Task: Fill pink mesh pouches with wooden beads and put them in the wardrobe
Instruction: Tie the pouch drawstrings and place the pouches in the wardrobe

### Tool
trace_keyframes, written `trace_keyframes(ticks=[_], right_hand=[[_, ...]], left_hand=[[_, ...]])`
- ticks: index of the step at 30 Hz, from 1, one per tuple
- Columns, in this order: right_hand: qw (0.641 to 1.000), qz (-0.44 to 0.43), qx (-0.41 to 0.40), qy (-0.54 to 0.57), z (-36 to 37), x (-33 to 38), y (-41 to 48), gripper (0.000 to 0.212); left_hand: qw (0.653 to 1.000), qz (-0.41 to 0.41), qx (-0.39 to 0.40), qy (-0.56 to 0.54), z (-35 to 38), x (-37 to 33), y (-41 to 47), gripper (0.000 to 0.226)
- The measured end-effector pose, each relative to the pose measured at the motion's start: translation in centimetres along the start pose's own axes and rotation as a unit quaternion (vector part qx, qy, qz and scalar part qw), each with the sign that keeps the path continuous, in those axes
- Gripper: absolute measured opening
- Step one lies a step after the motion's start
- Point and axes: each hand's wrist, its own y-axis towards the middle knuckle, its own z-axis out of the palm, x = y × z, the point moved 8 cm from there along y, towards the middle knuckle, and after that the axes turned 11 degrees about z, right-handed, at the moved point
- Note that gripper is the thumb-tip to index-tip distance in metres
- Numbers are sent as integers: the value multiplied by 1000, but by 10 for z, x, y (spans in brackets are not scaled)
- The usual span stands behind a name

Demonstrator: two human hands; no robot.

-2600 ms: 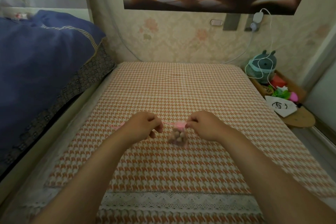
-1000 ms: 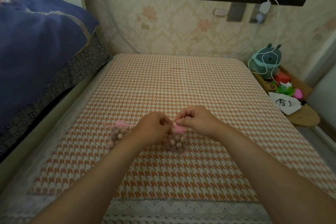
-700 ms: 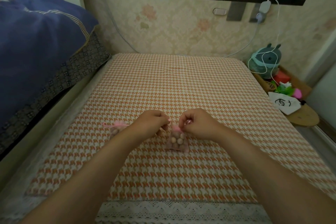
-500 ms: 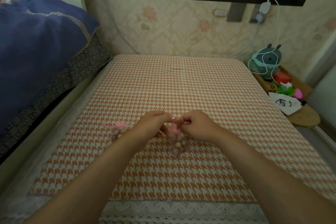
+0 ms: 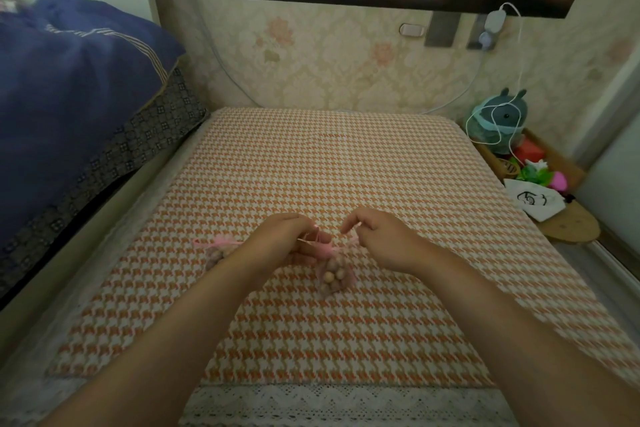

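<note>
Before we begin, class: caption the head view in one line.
Left hand and right hand pinch the drawstrings of a bead-filled pink pouch on the houndstooth cloth; a second pouch lies alongside.

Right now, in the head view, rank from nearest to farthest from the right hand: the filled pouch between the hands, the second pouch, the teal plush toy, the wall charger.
1. Filled pouch: just left of the right hand.
2. Second pouch: farther left, past the left hand.
3. Teal plush toy: far right, near the wall.
4. Wall charger: on the wall above it.
</note>
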Motion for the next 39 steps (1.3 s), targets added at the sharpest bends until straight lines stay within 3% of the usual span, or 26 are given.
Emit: trace_keyframes(ticks=[4, 11, 16, 19, 23, 27, 31, 35, 39], right_hand=[[998, -46, -4, 36, 3, 19, -2, 10], [995, -62, -15, 78, 12, 21, 4, 15], [971, 40, 4, 234, 13, 4, 6, 6], [943, 110, 42, 312, 24, -7, 7, 7], [925, 119, 67, 355, 29, -8, 9, 10], [934, 115, 61, 334, 32, -9, 11, 7], [941, 100, 56, 317, 25, -9, 10, 10], [986, 64, 12, 153, 10, -11, 12, 10], [996, 35, -33, 70, 0, -18, 12, 8]], left_hand=[[999, 2, 32, -25, 6, 1, 0, 18], [998, 34, 5, 48, 0, -3, 1, 15], [982, 100, -52, 154, -9, -2, 2, 5], [981, 103, -65, 152, -3, 2, 2, 11], [991, 70, -86, 76, 3, 11, -1, 14], [986, 98, -102, 92, 8, 11, -1, 19], [982, 92, -111, 123, 10, 13, 3, 9], [987, 60, -112, 96, 8, 17, 4, 12], [989, 63, -110, 74, 1, 18, 4, 12]])
